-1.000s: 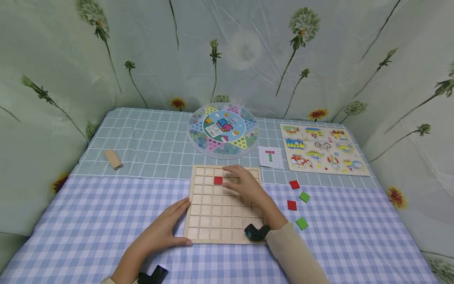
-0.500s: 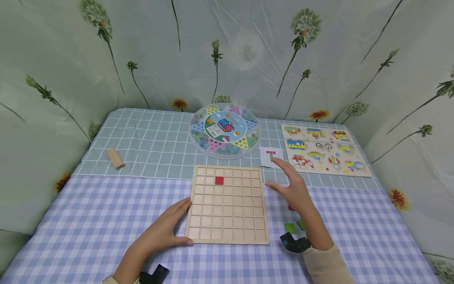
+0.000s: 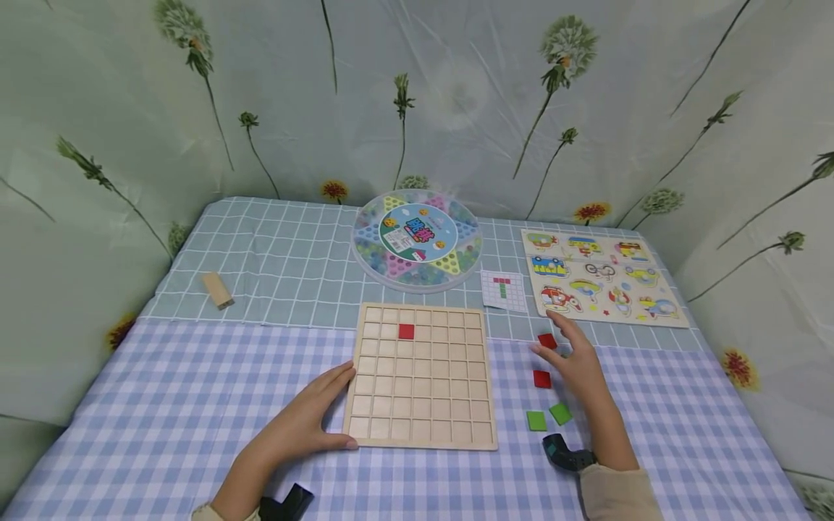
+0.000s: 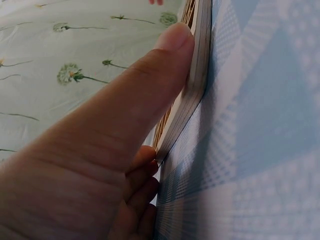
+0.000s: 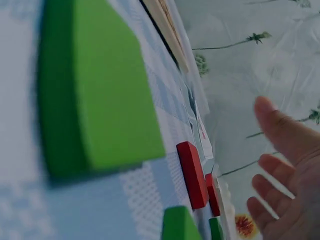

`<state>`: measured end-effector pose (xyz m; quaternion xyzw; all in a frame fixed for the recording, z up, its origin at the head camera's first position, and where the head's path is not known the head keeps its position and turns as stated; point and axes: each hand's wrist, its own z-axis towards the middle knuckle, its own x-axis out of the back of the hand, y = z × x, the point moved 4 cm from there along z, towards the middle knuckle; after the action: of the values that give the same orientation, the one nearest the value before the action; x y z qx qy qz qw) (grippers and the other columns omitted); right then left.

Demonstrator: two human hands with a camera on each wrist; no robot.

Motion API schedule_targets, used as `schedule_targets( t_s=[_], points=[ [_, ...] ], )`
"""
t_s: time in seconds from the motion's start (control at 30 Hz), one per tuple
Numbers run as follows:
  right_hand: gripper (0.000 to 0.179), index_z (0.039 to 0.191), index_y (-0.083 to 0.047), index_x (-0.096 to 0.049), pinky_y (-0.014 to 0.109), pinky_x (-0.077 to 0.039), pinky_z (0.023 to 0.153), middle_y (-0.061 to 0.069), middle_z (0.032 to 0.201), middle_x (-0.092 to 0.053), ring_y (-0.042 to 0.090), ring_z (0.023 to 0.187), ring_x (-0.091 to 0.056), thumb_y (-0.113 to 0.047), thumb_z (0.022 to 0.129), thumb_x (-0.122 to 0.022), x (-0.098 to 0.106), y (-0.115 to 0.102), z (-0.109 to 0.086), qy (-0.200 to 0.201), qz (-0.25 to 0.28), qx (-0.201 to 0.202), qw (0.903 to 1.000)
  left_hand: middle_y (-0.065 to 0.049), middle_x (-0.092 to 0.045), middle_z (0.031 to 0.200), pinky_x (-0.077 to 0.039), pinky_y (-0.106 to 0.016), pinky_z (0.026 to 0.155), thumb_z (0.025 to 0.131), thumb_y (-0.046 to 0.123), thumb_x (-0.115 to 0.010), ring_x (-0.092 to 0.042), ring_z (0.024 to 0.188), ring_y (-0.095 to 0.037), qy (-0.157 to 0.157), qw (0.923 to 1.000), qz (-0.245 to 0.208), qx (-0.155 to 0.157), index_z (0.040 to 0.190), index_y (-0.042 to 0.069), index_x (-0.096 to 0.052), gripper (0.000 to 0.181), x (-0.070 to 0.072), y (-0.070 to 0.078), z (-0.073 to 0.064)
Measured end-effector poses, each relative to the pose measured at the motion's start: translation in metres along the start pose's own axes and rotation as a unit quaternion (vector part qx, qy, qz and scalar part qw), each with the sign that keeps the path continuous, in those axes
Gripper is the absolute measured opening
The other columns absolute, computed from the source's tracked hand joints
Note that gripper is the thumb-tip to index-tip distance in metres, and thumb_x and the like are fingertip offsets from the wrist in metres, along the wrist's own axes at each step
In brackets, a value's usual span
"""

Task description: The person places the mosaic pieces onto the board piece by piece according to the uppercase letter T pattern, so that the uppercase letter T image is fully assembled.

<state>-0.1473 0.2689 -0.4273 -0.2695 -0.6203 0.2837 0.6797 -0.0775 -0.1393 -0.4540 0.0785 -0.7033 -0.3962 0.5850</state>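
A square wooden grid board [image 3: 422,398] lies on the checked cloth, one red tile [image 3: 407,331] in its upper part. My left hand [image 3: 313,412] rests along the board's left edge, fingers straight, its thumb [image 4: 175,37] at the near corner. To the right, my right hand [image 3: 576,362] is over the loose tiles, thumb and fingers spread apart. Near its fingertips lies a red tile [image 3: 547,341], with another red tile [image 3: 542,379] closer to me. Two green tiles [image 3: 536,421] lie nearest the wrist; another green tile [image 5: 216,227], hidden in the head view, shows in the right wrist view.
Behind the board lies a round Chinese checkers set [image 3: 417,239]. A printed card [image 3: 504,291] with a red and green T pattern sits beside it. A vehicle picture puzzle [image 3: 606,278] is at the back right, a small wooden block [image 3: 217,290] at the left.
My right hand has left the board near the red tile and moved right, over the loose tiles. A green tile near the wrist has come into view. My left hand stays at the board's edge.
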Motion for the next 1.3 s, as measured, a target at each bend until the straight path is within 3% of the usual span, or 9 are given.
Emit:
schedule_targets(
  t_s=[0.23,0.37,0.6,0.73,0.9,1.07,1.3],
  points=[
    [0.076,0.142,-0.016,-0.028,0.057,-0.024,0.098,0.018,0.142,-0.026,0.040,0.125,-0.027,-0.024,0.079,-0.069,-0.002,0.020,0.000,-0.057,-0.012,-0.076,0.9954,-0.005,-0.024,0.145,-0.025,-0.045,0.102,0.059,0.065,-0.067,-0.024,0.130,-0.026,-0.001,1.0000,0.001,-0.002,0.142,0.008,-0.028,0.108,-0.002,-0.001,0.002],
    [0.071,0.142,-0.016,-0.029,0.056,-0.020,0.100,0.017,0.142,-0.029,0.037,0.129,-0.022,-0.021,0.082,-0.066,-0.002,0.027,-0.001,-0.079,-0.026,-0.092,0.9923,-0.005,-0.024,0.145,-0.025,-0.046,0.102,0.059,0.064,-0.068,-0.024,0.130,-0.027,-0.001,1.0000,0.000,-0.003,0.142,0.008,-0.028,0.108,-0.002,-0.001,0.001],
    [0.051,0.134,-0.008,-0.043,0.054,-0.026,0.099,0.018,0.134,-0.038,0.036,0.124,-0.031,-0.008,0.086,-0.059,-0.004,0.031,-0.002,-0.069,-0.050,-0.063,0.9944,-0.005,-0.024,0.146,-0.026,-0.045,0.102,0.059,0.064,-0.068,-0.024,0.130,-0.026,-0.001,1.0000,0.002,-0.002,0.141,0.007,-0.028,0.108,-0.002,-0.002,0.000],
    [0.041,0.124,-0.004,-0.052,0.053,-0.030,0.096,0.019,0.124,-0.044,0.035,0.115,-0.038,-0.009,0.085,-0.061,-0.004,0.028,-0.001,-0.061,-0.064,-0.048,0.9950,-0.005,-0.024,0.145,-0.026,-0.045,0.102,0.059,0.064,-0.068,-0.024,0.130,-0.027,0.000,1.0000,0.002,-0.003,0.141,0.007,-0.028,0.107,-0.002,-0.001,-0.001],
    [0.037,0.119,-0.002,-0.054,0.051,-0.036,0.092,0.019,0.117,-0.045,0.033,0.103,-0.043,-0.014,0.085,-0.062,-0.005,0.025,-0.002,-0.057,-0.069,-0.063,0.9940,-0.006,-0.024,0.145,-0.026,-0.047,0.101,0.059,0.063,-0.068,-0.024,0.130,-0.028,0.001,1.0000,-0.002,0.000,0.141,0.007,-0.028,0.107,-0.001,-0.001,-0.002],
    [0.041,0.124,-0.006,-0.051,0.049,-0.040,0.089,0.017,0.117,-0.047,0.032,0.103,-0.046,-0.017,0.086,-0.062,-0.003,0.019,-0.003,-0.023,-0.049,-0.063,0.9966,-0.005,-0.025,0.145,-0.027,-0.046,0.101,0.059,0.063,-0.068,-0.025,0.130,-0.027,0.006,1.0000,0.000,-0.001,0.141,0.007,-0.029,0.107,-0.001,-0.001,-0.002],
    [0.037,0.119,-0.005,-0.056,0.045,-0.045,0.079,0.013,0.112,-0.051,0.028,0.096,-0.049,-0.016,0.084,-0.063,0.001,-0.005,-0.004,0.079,-0.011,0.031,0.9964,-0.005,-0.025,0.145,-0.027,-0.046,0.101,0.059,0.064,-0.067,-0.025,0.130,-0.027,0.004,1.0000,0.000,-0.003,0.141,0.008,-0.029,0.106,-0.001,-0.001,0.000]
  ],
)
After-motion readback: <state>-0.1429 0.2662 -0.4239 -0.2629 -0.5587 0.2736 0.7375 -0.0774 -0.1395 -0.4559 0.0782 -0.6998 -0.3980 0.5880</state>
